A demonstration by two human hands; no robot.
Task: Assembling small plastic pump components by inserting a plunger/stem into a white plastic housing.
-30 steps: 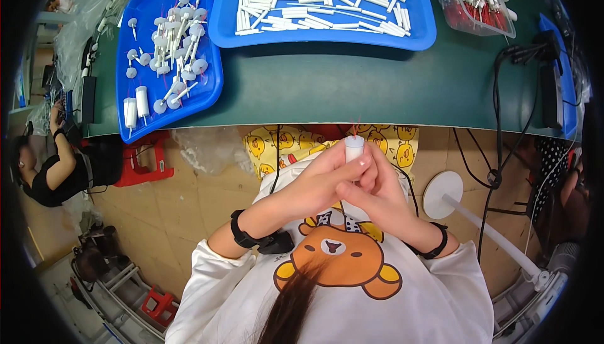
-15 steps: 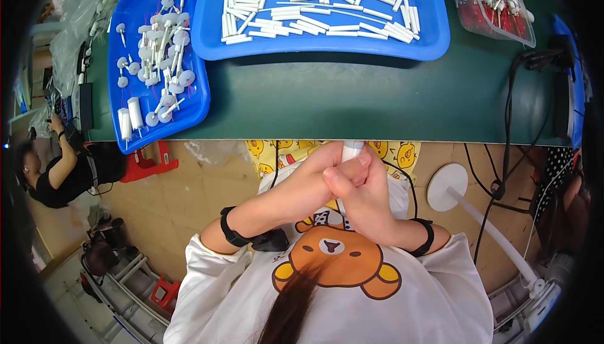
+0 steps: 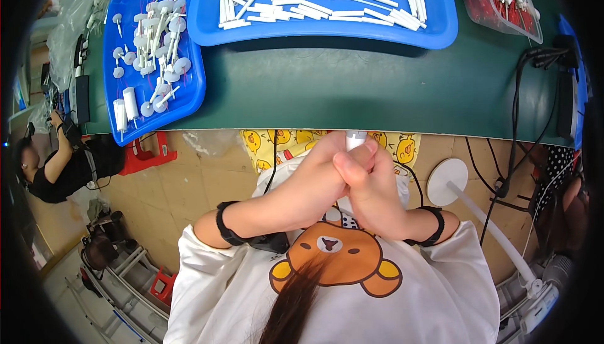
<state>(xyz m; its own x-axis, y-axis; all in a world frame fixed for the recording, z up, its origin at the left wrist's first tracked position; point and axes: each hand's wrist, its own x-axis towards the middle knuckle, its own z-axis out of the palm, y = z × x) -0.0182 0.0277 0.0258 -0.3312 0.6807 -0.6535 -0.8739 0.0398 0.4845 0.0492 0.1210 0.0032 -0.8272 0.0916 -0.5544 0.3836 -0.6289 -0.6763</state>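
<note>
At the table's front edge, my left hand (image 3: pixel 321 171) and my right hand (image 3: pixel 371 177) are pressed together, fingers closed around a white cylinder (image 3: pixel 356 143). Its greyish end points toward the table, just above the thumbs; the rest is hidden inside my hands. The right thumb lies across the front of the grip. Which fingers of each hand touch the cylinder I cannot tell. Beyond my hands, a large blue tray (image 3: pixel 327 36) holds many short white tubes (image 3: pixel 308 11). To its left, a smaller blue tray (image 3: pixel 189 102) holds white sticks with round translucent discs and two thicker white cylinders (image 3: pixel 130 103).
The green tabletop (image 3: pixel 327 92) lies between trays and hands. A clear container (image 3: pixel 503 11) of red and white parts stands at the far right. Black cables (image 3: pixel 519 92) hang over the right edge. A white round-headed stand (image 3: pixel 448 182) is at right; a seated person (image 3: pixel 53 168) at left.
The trays and table edge sit slightly higher in the picture. My clasped hands have shifted a little upward and right, still around the white cylinder.
</note>
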